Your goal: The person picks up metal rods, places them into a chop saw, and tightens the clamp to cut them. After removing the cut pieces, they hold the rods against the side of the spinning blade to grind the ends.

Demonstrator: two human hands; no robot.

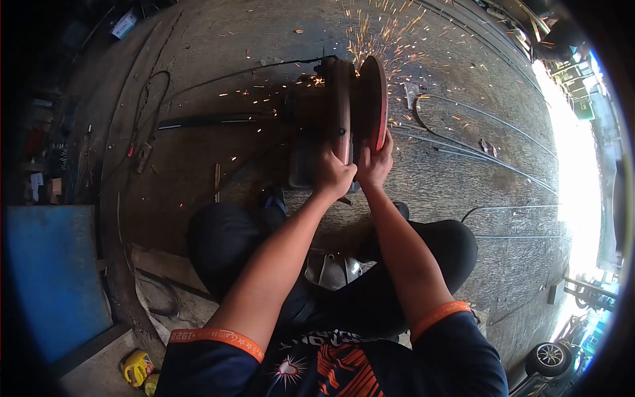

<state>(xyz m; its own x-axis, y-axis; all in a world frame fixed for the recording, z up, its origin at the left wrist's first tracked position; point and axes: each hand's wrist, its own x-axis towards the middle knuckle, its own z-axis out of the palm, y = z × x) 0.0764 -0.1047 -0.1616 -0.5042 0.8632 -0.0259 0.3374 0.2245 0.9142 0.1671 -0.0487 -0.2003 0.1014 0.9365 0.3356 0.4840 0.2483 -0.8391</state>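
While you sit low with your knees apart, the rough floor spreads out all around you. Your dark shirt has orange bands on the sleeves, and your dark trousers cover your bent legs. Off to the left lies a flat blue board. Right ahead of you, past your knees, the dark machine sits on the floor. On its right side stands the round plate with a red edge, up on its rim and facing sideways. Just left of that is a brown curved part, close beside the plate.

Both of your hands are closed, and they are side by side. Your right hand holds the low end of the plate. Your left hand is wrapped round the low end of the curved part, but you cannot see all its fingers.

Long thin rods lie on the floor to the right. Between your legs is a shiny metal piece. A car wheel shows at the low right, and a small yellow thing sits at the low left. Tiny bright sparks spray out past the top of the plate.
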